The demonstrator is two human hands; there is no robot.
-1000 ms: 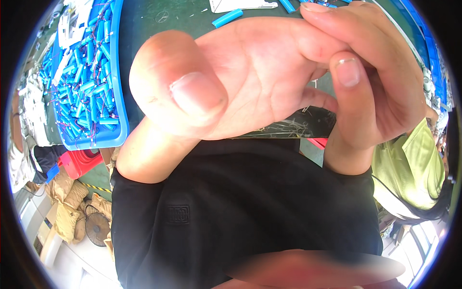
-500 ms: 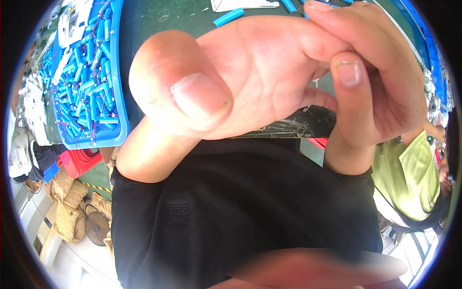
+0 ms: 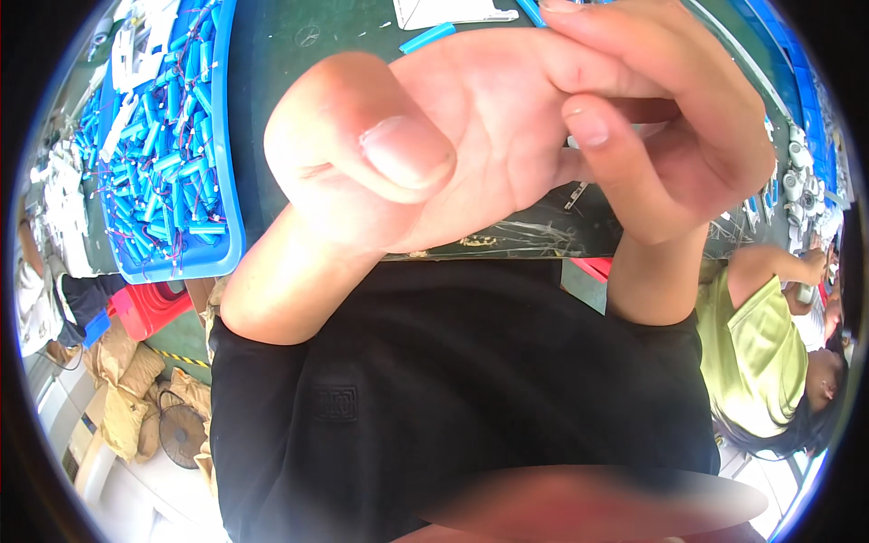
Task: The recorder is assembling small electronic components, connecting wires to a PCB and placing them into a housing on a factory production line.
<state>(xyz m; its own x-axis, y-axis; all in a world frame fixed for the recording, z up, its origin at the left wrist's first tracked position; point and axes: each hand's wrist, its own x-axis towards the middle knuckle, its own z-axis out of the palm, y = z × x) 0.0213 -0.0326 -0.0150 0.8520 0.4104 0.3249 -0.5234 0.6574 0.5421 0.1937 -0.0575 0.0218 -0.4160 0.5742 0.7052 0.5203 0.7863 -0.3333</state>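
Close to the camera, my left hand (image 3: 480, 136) is raised with its palm showing and its thumb held apart. Its fingers reach right and are partly hidden behind my right hand (image 3: 697, 136). The right hand's fingers curve over toward the left ones, and its thumb stands apart from them. The two hands overlap; whether they press together is hard to tell. I see no object in either palm. Beyond the hands, a blue cylindrical cell (image 3: 427, 38) and a white flat piece (image 3: 444, 13) lie on the dark green table (image 3: 290, 90).
At left stands a blue tray (image 3: 233, 217) full of wired blue cells, with white parts on top. Below it are a red bin (image 3: 154, 308), brown sacks (image 3: 127, 412) and a fan (image 3: 183, 434). At right, a person in a yellow-green shirt (image 3: 756, 353) sits near white parts (image 3: 801, 181).
My right hand has moved left and its thumb has swung away from its fingers. My left thumb has shifted slightly right. The person at right has changed posture, with an arm now more visible.
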